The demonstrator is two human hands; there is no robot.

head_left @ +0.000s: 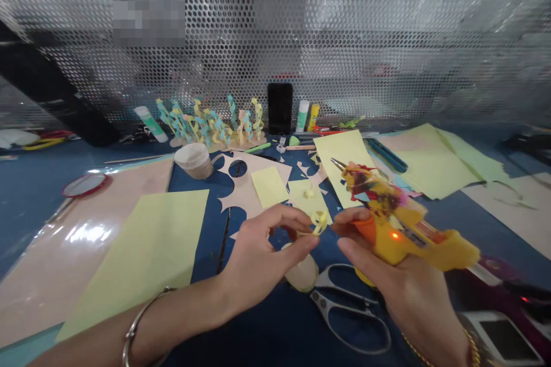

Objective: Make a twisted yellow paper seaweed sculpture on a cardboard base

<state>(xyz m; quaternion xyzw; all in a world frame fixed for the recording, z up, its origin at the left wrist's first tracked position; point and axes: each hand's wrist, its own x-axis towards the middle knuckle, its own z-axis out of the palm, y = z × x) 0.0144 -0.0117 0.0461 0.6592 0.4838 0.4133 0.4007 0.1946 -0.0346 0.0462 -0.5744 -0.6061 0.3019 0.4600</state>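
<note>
I have the left hand's fingertips [301,241] pinching a small curled pale-yellow paper strip [319,222], the right hand [402,292] closed around a yellow plastic hot glue gun [400,235] just beside that strip, and grey-handled metal scissors [340,304] lying just below the gun.

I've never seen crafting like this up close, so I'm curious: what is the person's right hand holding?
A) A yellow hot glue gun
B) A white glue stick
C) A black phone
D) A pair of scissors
A. The right hand grips a yellow hot glue gun, with its metal nozzle pointing away and a small orange light glowing on its body.
</note>
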